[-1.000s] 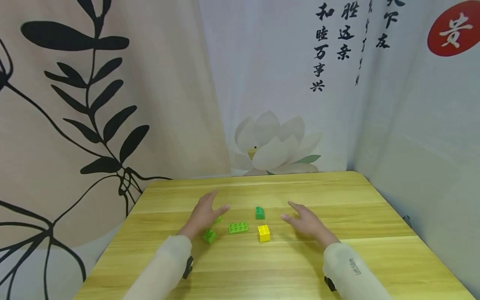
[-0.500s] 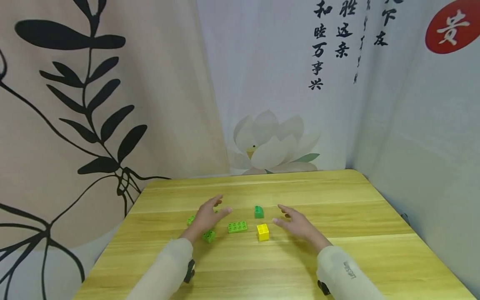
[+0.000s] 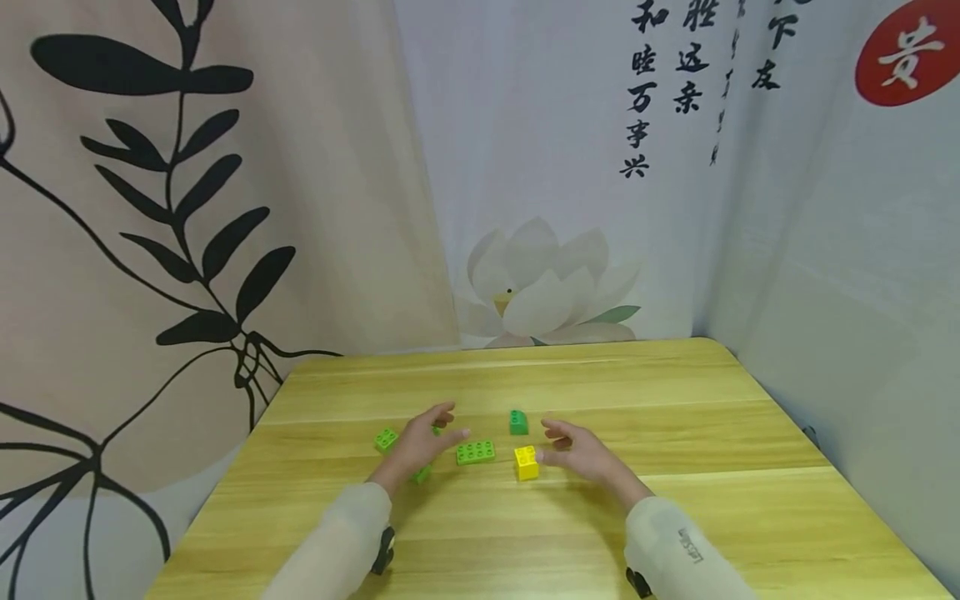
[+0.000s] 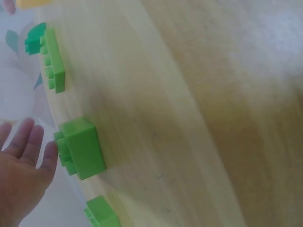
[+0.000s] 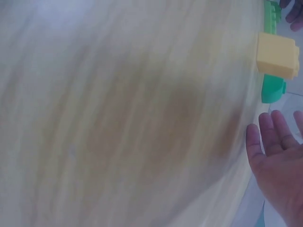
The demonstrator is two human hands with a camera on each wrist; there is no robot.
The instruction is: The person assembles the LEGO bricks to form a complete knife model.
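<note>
Head view, lower middle of the frame: hovering above a wooden counter [image 3: 525, 542] with left hand [image 3: 420, 442] and right hand [image 3: 588, 454], on either side of a loose scatter of toy blocks. Gripping nothing with either, as far as shows. On the left, spread, with thumb parted from loosely bent fingers; on the right, likewise spread, with thumb well clear of the fingertips.

Standing just left of the right thumb at lower centre: yellow block [image 3: 527, 463], studs up. Overlapping its right edge with the thumb in the head view; cannot tell whether touching. Showing, in the right wrist view, at upper right, with a gap down to the visible fingers. Lying to its left in the head view: long green block [image 3: 475, 452], near the left thumb but apart. Behind the yellow one, a little higher in the frame: dark green block [image 3: 518, 422]. At the far left of the group: small green block [image 3: 386, 440]; partly hidden below the left wrist: square green block [image 3: 422, 474].

Judging from this, seems at the approach stage, ahead of any grip, with no blocks joined. For a hold on the yellow block, would call for bringing the right fingers round its far side, opposite the thumb, then pinching lightly without tipping it.
</note>
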